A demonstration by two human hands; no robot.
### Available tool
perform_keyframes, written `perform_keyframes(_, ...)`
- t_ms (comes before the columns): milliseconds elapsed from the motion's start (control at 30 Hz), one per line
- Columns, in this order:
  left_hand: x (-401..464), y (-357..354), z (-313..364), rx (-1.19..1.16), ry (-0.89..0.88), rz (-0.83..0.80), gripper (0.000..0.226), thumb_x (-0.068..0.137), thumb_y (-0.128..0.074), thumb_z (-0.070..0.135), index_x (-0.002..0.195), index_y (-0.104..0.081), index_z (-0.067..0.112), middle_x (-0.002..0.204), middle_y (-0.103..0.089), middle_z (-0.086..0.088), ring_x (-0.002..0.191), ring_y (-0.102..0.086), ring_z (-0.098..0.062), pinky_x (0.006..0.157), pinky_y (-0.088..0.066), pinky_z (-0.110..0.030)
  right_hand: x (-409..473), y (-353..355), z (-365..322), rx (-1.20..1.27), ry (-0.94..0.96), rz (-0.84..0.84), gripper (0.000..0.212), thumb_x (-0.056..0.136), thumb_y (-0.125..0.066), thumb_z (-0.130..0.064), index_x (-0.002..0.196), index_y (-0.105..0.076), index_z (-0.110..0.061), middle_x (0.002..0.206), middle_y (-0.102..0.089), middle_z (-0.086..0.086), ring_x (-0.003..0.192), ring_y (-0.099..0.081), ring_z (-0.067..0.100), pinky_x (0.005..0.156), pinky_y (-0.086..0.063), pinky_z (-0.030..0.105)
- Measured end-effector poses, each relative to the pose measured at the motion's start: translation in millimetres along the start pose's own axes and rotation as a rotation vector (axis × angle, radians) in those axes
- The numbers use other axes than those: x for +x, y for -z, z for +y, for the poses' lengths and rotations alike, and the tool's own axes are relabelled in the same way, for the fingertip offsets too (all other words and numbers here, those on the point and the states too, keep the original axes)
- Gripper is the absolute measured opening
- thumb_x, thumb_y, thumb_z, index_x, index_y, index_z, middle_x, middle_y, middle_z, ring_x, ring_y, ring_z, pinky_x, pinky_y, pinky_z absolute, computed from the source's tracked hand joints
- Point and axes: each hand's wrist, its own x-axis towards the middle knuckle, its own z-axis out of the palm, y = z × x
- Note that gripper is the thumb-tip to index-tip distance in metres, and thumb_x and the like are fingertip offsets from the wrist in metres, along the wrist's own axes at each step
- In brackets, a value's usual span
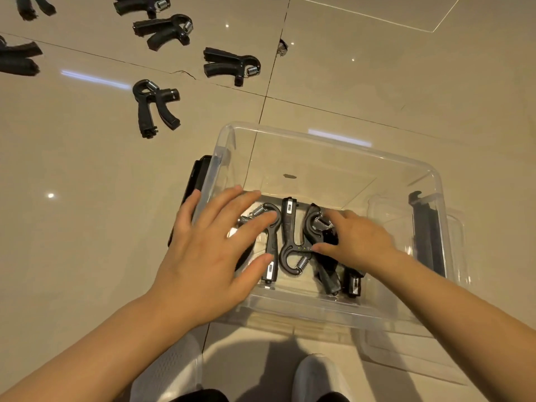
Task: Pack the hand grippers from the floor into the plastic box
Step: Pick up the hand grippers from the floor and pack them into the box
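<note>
Reaching into the box [327, 140], both hands work low at its near end, where several grippers [290, 245] already lie side by side, their long axes running roughly toward and away from the person. The left hand [208, 256] is spread flat, fingers straight and apart, over the leftmost packed gripper; its fingertips rest on or just above the curved head, and I cannot tell whether they press. The right hand [356, 236] has its fingers bent down onto the rightmost gripper [324, 227], thumb at the handle near the spring; it looks like a light hold, placing or nudging rather than lifting.

What the coming move turns on, by my reading, is the loose stock: the remaining grippers lie on the floor [87, 175] ahead and to the left, well apart from the box. The nearest floor gripper [153, 107] lies with its handles pointing back toward the person and its spring end away. It sits on the left hand's side, so that hand is the nearer one for the pick. Farther ones [232, 65] lie beyond, handles pointing left. The far half of the box is bare, so room remains.
</note>
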Motion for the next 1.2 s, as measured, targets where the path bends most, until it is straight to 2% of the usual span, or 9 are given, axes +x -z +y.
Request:
perform_keyframes(133,0,-2,0,0.023,0.010,-0.041,0.047,0.084,-0.048,0.050,0.121,-0.061,0.025,0.138,-0.048,0.000,0.134,-0.037,-0.022,0.108,-0.022,-0.056,9,-9,-12,-0.085,-0.068,0.030,0.091,0.068,-0.061,-0.074,0.135,-0.031,-0.020,0.130,-0.049,0.005,0.108,-0.057,0.029,0.074,-0.051,0.036)
perform_keyframes(333,0,-2,2,-0.008,0.029,0.034,0.049,0.084,-0.048,0.043,0.126,-0.058,0.021,0.135,-0.050,-0.003,0.130,-0.040,-0.024,0.108,-0.024,-0.053,9,-8,-16,0.069,-0.073,0.049,0.075,0.074,-0.069,-0.053,0.127,-0.034,-0.013,0.122,-0.051,0.009,0.104,-0.056,0.029,0.075,-0.048,0.036)
perform_keyframes(567,-1,-1,2,-0.041,0.027,0.097,0.049,0.082,-0.051,0.037,0.127,-0.057,0.019,0.133,-0.052,-0.007,0.126,-0.043,-0.026,0.106,-0.029,-0.053,-2,6,-23,0.044,-0.038,0.176,0.064,0.074,-0.066,-0.051,0.118,-0.037,-0.016,0.107,-0.056,0.004,0.088,-0.058,0.026,0.068,-0.039,0.032)
perform_keyframes(667,-1,-1,1,-0.048,0.033,0.100,0.048,0.083,-0.051,0.036,0.127,-0.057,0.018,0.132,-0.052,-0.007,0.126,-0.043,-0.027,0.105,-0.030,-0.053,-2,19,-29,0.275,-0.013,0.201,0.058,0.074,-0.067,-0.043,0.118,-0.039,-0.017,0.103,-0.057,0.003,0.086,-0.057,0.026,0.072,-0.044,0.034)
perform_keyframes(867,-1,-1,2,-0.059,0.031,0.109,0.047,0.083,-0.051,0.035,0.126,-0.059,0.018,0.133,-0.051,-0.009,0.127,-0.041,-0.028,0.102,-0.033,-0.054,4,33,-42,0.953,0.092,0.005,0.043,0.076,-0.071,-0.024,0.113,-0.050,-0.025,0.101,-0.063,-0.007,0.085,-0.062,0.015,0.074,-0.051,0.032)
perform_keyframes(967,-1,-1,2,-0.069,0.045,0.108,0.047,0.082,-0.051,0.035,0.125,-0.060,0.019,0.136,-0.048,-0.010,0.129,-0.039,-0.028,0.102,-0.033,-0.054,16,20,-45,1.119,0.077,-0.019,0.030,0.077,-0.067,-0.013,0.104,-0.056,-0.023,0.091,-0.067,0.004,0.078,-0.066,0.023,0.075,-0.056,0.042)
perform_keyframes(1033,-1,-1,2,-0.070,0.044,0.111,0.046,0.082,-0.052,0.035,0.125,-0.060,0.019,0.136,-0.048,-0.010,0.129,-0.039,-0.028,0.102,-0.034,-0.053,23,14,-39,1.102,0.007,-0.009,0.031,0.078,-0.064,-0.008,0.106,-0.057,-0.019,0.086,-0.069,0.008,0.076,-0.068,0.023,0.080,-0.056,0.047)
perform_keyframes(1100,-1,-1,2,-0.071,0.043,0.114,0.046,0.083,-0.052,0.035,0.125,-0.060,0.019,0.136,-0.048,-0.009,0.129,-0.039,-0.028,0.102,-0.033,-0.052,27,9,-30,1.006,-0.043,0.014,0.036,0.079,-0.068,-0.012,0.112,-0.055,-0.016,0.086,-0.070,0.006,0.073,-0.067,0.019,0.079,-0.055,0.041)
perform_keyframes(1200,0,-1,2,-0.064,0.048,0.114,0.046,0.083,-0.051,0.035,0.125,-0.060,0.019,0.136,-0.048,-0.009,0.129,-0.038,-0.028,0.103,-0.032,-0.050,21,9,-22,0.645,-0.027,0.064,0.045,0.084,-0.067,-0.026,0.125,-0.050,-0.017,0.104,-0.066,0.003,0.091,-0.062,0.021,0.077,-0.048,0.031)
